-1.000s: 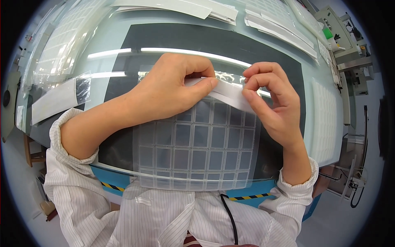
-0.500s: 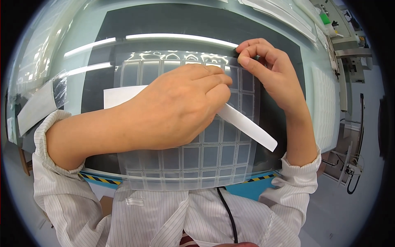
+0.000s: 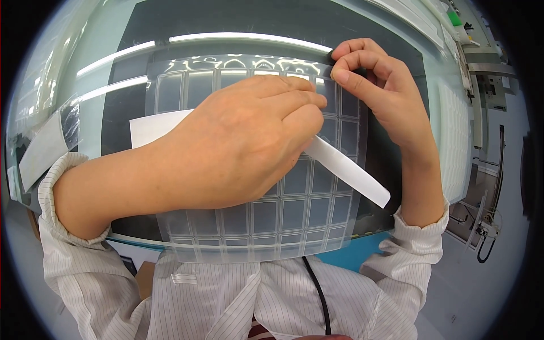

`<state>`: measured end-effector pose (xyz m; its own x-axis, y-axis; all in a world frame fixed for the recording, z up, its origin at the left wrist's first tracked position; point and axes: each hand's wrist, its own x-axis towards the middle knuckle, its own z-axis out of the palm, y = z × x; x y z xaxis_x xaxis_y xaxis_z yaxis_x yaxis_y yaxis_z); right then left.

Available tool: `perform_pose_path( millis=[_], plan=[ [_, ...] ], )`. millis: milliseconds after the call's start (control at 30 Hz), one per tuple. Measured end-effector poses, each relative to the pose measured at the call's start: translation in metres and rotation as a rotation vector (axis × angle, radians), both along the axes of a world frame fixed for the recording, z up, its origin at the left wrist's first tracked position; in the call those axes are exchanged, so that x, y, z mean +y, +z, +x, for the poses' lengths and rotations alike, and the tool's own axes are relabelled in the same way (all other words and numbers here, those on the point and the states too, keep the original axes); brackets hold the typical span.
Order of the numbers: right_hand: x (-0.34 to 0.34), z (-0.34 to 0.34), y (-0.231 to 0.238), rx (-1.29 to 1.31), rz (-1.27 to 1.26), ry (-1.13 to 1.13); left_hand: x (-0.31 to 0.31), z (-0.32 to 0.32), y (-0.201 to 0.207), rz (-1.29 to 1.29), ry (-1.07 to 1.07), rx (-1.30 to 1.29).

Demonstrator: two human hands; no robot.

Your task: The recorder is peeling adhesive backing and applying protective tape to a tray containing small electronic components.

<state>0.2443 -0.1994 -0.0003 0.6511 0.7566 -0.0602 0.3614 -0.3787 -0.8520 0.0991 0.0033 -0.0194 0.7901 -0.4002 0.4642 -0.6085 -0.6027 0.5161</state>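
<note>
A clear plastic sheet (image 3: pixel 264 217) marked with a grid of rectangular pockets lies over a dark mat (image 3: pixel 249 17), its near edge reaching my striped sleeves and coat front. Across its middle stretches my left hand (image 3: pixel 243 136), fingers curled together and closed on a white strip (image 3: pixel 348 170) that juts out to the right. A wider white piece (image 3: pixel 153 128) shows beyond my left forearm; whether it joins the strip is hidden beneath the hand. At the sheet's far right corner, my right hand (image 3: pixel 379 85) is closed, thumb and index finger pinched on the corner.
Pale glass-like table surface (image 3: pixel 93 127) surrounds the mat. At the left lie crumpled clear film and a white piece (image 3: pixel 44 150). A stack of whitish sheets (image 3: pixel 450 141) stands to the right. Machine parts (image 3: pixel 487 232) are beyond the table's right side.
The whole view has shifted slightly, moving the mat's far edge upward. My right hand sits a little farther up and right in the picture. Both grips look the same.
</note>
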Motion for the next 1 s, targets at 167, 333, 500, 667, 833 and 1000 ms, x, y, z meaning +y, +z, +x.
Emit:
perform_pose_path(
  millis=[167,333,500,667,833,1000],
  plan=[
    [0.000,0.000,-0.003,0.006,0.014,-0.031,0.000,0.001,0.000,0.003,0.000,-0.005],
    [0.002,0.000,-0.005,-0.035,0.029,-0.029,0.002,0.001,0.000,0.008,-0.003,-0.009],
    [0.003,0.000,-0.005,-0.069,0.045,-0.031,0.002,0.002,0.002,-0.008,-0.008,0.013],
    [0.005,-0.005,-0.001,-0.153,-0.016,-0.006,0.004,-0.001,0.000,-0.021,-0.006,0.011],
    [0.007,-0.010,0.003,-0.172,-0.032,-0.002,0.004,-0.003,-0.002,-0.009,-0.006,-0.011],
    [0.011,-0.011,-0.001,-0.431,-0.024,0.002,0.002,-0.001,-0.003,0.010,-0.003,-0.072]
  ],
)
